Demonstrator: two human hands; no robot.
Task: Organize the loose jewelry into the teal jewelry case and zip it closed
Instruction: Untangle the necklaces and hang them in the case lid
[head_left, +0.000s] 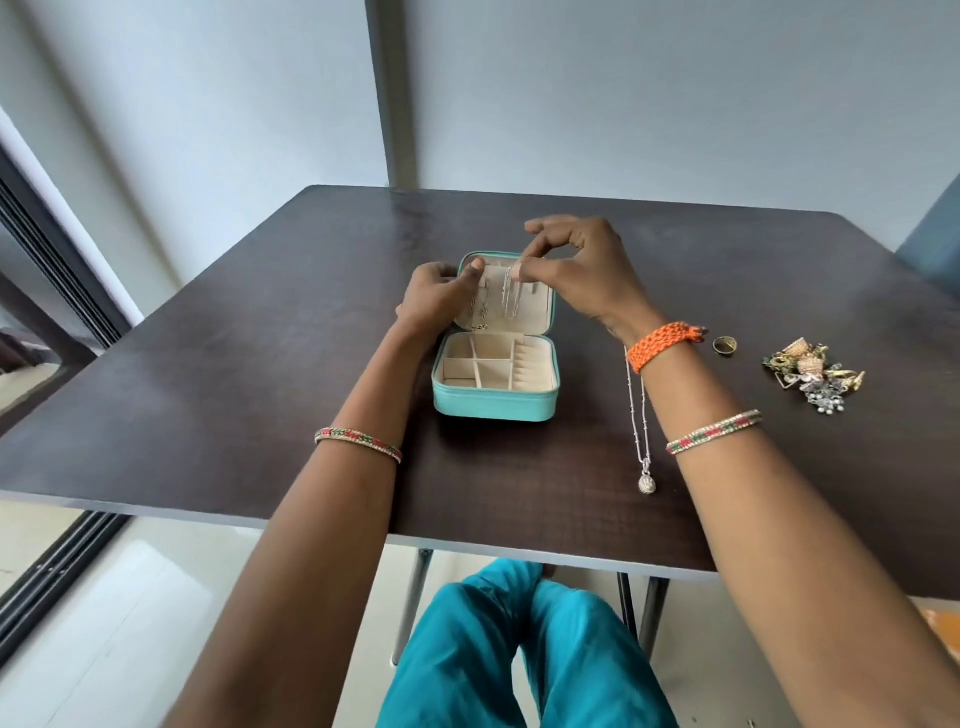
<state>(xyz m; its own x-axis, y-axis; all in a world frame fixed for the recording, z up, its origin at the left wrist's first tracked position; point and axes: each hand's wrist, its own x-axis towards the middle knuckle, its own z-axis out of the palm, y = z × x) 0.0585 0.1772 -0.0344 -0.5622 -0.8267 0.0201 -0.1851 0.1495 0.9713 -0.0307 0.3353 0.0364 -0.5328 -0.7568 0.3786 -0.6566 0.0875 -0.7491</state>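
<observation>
The teal jewelry case (496, 402) lies open in the middle of the dark table, its cream compartments bare. My left hand (439, 299) grips the left edge of the raised lid. My right hand (576, 273) pinches the top of a thin silver chain (510, 299) that hangs against the inside of the lid. A gold chain (480, 314) hangs at the lid's left side. On the table right of the case lie a silver pendant necklace (643, 441), a dark ring (724, 345) and a heap of earrings (813, 376).
The dark table (208, 374) has its near edge just above my knees in teal trousers (519, 649). A wall and a grey post stand behind the table. A sliding door frame runs along the left.
</observation>
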